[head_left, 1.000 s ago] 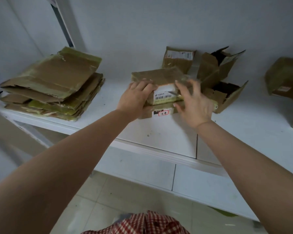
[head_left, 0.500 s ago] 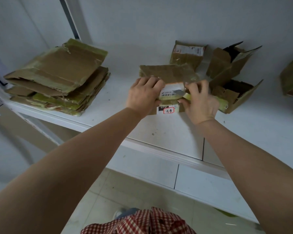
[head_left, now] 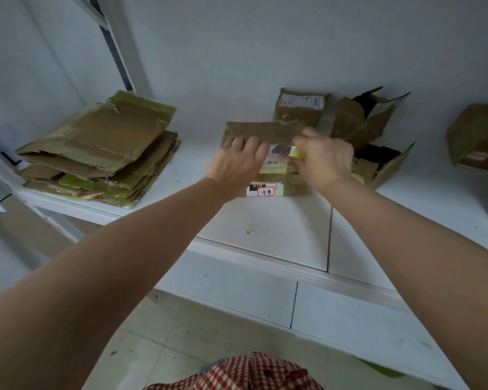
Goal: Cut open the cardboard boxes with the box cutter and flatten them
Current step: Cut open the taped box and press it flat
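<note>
On the white shelf [head_left: 265, 237] in front of us, everything is sitting against a pale wall, and we are reaching both bare arms out over its front edge. At the left end, a stack of flattened cardboard [head_left: 102, 147] is lying in uneven layers, greenish tape showing along the edges. At the far right, a closed brown box [head_left: 476, 136] is resting partly out of view. Right of centre, two opened boxes [head_left: 369, 130] are standing with their flaps up, one behind the other, dark inside. Behind our hands, a small labelled box [head_left: 299, 108] is leaning against the wall.

In the middle of the shelf, the box we are working on [head_left: 268, 175] is sitting between our hands, its white barcode label facing up and a second label with a red-ringed mark on its near side. Its long top flap [head_left: 262, 132] is standing raised behind our fingers. Our left hand [head_left: 237, 161] is lying over the left part of the box, fingers curled onto the base of that flap. Our right hand [head_left: 324, 159] is clenching around a yellowish handle, the box cutter [head_left: 289, 151], whose blurred grey tip is pointing left over the barcode label, just beside our left fingertips. At the bottom edge, red-and-white checked cloth [head_left: 251, 372] is showing above the tiled floor.
</note>
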The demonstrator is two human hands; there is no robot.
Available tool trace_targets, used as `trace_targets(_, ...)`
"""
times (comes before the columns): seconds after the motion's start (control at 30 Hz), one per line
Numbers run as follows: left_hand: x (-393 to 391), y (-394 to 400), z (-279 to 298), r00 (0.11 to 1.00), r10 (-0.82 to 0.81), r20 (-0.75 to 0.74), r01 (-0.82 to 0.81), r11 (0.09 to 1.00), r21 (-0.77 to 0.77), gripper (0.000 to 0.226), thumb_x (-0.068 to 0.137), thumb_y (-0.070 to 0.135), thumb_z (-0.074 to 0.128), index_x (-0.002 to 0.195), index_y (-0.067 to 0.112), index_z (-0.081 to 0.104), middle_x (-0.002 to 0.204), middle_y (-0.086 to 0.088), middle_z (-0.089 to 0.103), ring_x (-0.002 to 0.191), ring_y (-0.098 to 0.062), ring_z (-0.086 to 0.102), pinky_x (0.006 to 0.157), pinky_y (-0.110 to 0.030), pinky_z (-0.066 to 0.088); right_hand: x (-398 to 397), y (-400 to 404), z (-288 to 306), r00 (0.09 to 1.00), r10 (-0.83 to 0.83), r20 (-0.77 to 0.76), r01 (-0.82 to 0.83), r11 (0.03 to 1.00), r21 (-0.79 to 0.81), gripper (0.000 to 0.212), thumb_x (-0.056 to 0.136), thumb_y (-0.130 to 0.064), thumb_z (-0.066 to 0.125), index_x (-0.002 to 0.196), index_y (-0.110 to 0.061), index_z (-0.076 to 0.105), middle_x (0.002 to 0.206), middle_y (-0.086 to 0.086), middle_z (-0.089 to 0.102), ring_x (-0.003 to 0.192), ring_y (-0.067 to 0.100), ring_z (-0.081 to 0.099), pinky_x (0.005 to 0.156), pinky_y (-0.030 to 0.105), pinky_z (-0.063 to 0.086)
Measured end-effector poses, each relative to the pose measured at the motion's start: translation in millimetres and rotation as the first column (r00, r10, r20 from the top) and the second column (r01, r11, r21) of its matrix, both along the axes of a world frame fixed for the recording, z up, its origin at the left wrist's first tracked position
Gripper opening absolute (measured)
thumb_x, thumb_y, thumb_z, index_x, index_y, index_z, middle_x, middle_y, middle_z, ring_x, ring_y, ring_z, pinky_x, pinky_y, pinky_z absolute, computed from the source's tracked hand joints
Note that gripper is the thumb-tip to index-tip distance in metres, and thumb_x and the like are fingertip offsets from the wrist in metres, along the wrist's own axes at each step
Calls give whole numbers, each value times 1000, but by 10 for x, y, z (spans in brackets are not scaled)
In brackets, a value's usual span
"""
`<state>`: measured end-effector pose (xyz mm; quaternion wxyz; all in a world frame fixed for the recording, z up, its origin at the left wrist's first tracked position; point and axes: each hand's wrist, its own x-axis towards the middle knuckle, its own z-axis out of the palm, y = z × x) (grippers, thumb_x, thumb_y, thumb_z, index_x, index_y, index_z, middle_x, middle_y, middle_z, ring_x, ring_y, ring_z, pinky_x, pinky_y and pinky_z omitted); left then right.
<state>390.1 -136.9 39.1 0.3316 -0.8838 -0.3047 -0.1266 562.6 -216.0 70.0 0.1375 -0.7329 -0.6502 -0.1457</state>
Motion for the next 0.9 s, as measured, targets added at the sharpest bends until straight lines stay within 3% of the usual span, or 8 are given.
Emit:
trace_targets(0.1,-23,15,-22,999,-10,-43,12,999,50,39,71,5,60,109,7,53,88,-5,58,74,-21,54,53,-28,49,-46,51,-17,1000,3,30,-3,1000,-1,6,87,-24,66,89,-20,62,91,-2,51,73,21,53,49,23,18)
trace_targets(0.3,56,17,-92,997,49,-63,-48,998,31,48,68,10,60,113,0,45,96,-11,56,81,-25,54,61,-35,54,-71,21,-101,1000,3,-1,-3,999,50,16,88,-29,62,102,-21,66,106,1,57,82,29,61,59,30,42)
trace_targets(0.47,49,118,91,999,-44,0,44,994,-99,58,58,19,60,111,-4,49,90,-14,60,71,-30,57,55,-33,47,-19,13,-164,1000,1,27,-3,996,93,55,87,-53,56,133,-22,50,134,-1,52,89,30,64,59,31,44)
trace_targets(0.53,-6,138,203,997,-73,-10,71,990,-122,58,56,23,57,108,-5,54,82,-14,61,64,-30,59,48,-27,41,-17,28,-175,999,-28,42,24,995,96,72,81,-64,54,138,-20,44,139,0,49,86,31,64,56,29,39)
trace_targets(0.6,-62,171,283,996,-76,-51,68,985,-157,58,63,25,50,112,-6,53,84,-16,62,69,-33,61,48,-27,36,-12,52,-189,999,-5,54,0,994,105,82,73,-69,59,135,-16,48,136,2,51,74,33,64,51,27,35)
trace_targets(0.67,-110,200,332,994,-61,-90,40,974,-222,60,74,25,49,125,-6,45,97,-19,61,85,-36,61,53,-32,38,-6,66,-218,994,50,99,-61,992,110,83,67,-67,66,127,-10,55,128,5,56,57,31,61,46,24,34)
trace_targets(0.73,-141,228,329,996,-39,-76,19,971,-239,63,80,29,51,132,-4,38,106,-18,59,94,-36,59,61,-37,46,0,87,-249,990,66,127,-80,991,105,75,67,-57,73,122,-8,58,123,7,59,52,30,59,45,22,33)
trace_targets(0.9,-207,223,211,992,-101,-77,86,979,-185,70,72,32,59,132,-1,44,112,-18,61,93,-36,61,63,-38,54,1,119,-221,983,114,144,-135,981,142,62,60,-33,86,111,-5,65,108,10,66,52,28,61,45,25,42)
